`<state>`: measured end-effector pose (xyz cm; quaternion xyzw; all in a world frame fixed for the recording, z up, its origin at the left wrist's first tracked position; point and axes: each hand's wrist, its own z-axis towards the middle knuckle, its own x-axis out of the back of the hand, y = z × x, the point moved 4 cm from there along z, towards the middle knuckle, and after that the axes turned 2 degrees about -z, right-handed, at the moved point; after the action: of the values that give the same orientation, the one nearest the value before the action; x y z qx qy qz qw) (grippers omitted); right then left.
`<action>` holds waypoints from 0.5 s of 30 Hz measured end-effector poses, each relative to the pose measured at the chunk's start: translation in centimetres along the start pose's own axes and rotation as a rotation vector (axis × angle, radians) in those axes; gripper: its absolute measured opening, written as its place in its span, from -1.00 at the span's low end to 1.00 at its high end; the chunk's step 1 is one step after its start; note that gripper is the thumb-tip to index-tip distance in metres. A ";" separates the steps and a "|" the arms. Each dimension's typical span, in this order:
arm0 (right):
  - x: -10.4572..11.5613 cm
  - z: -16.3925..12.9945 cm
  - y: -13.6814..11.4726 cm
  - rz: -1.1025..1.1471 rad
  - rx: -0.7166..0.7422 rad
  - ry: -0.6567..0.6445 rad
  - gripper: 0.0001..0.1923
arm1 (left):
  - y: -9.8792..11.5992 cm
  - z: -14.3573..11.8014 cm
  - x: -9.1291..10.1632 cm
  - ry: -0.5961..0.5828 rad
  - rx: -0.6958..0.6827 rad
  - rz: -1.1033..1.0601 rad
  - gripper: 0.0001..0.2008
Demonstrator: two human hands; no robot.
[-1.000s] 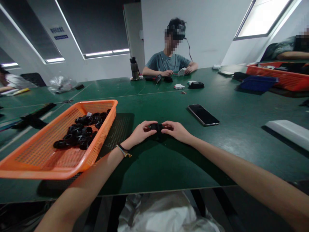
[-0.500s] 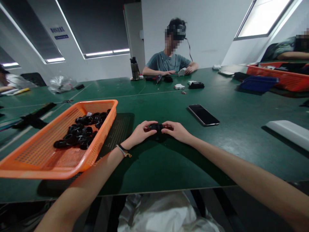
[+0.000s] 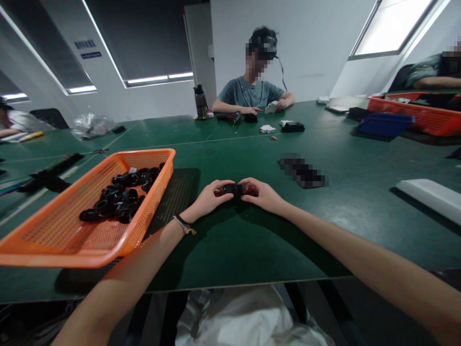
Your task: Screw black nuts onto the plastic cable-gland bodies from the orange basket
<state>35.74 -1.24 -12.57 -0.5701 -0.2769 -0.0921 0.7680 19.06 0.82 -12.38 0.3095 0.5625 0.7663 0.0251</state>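
Between my two hands, just above the green table [image 3: 230,250], is a small black cylindrical plastic part [image 3: 233,189]. My left hand [image 3: 212,198] pinches its left end between thumb and fingers. At the right end, the thumb and fingertips of my right hand [image 3: 262,194] close on it. My fingers cover both ends, so its exact kind cannot be made out. To the left, an orange perforated basket [image 3: 144,240] holds several similar black parts [image 3: 118,194], round and hollow, heaped together.
A dark phone [image 3: 304,172], blurred out, lies beyond my right hand. Further right is a long white object [image 3: 432,197]. Across the table a person [image 3: 252,93] handles a small pale part, near a bottle [image 3: 200,102]. A blue bin [image 3: 387,125] and red-orange basket [image 3: 432,117] stand far right.
The fingers of my right hand have shifted slightly around the right end of the black part, curling more. My left hand and the part stay in place.
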 end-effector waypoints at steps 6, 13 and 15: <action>0.1 0.0 0.0 -0.016 0.003 -0.004 -0.69 | 0.1 -0.1 0.0 -0.010 -0.002 -0.002 -0.59; 0.1 0.0 0.1 -0.011 -0.014 -0.001 -0.69 | 0.1 0.0 0.0 -0.012 -0.008 0.013 -0.58; 0.1 0.0 0.1 -0.012 -0.013 -0.002 -0.69 | 0.1 0.0 0.0 -0.011 -0.007 0.011 -0.59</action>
<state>35.82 -1.15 -12.64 -0.5735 -0.2806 -0.0977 0.7634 19.03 0.78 -12.30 0.3168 0.5581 0.7665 0.0250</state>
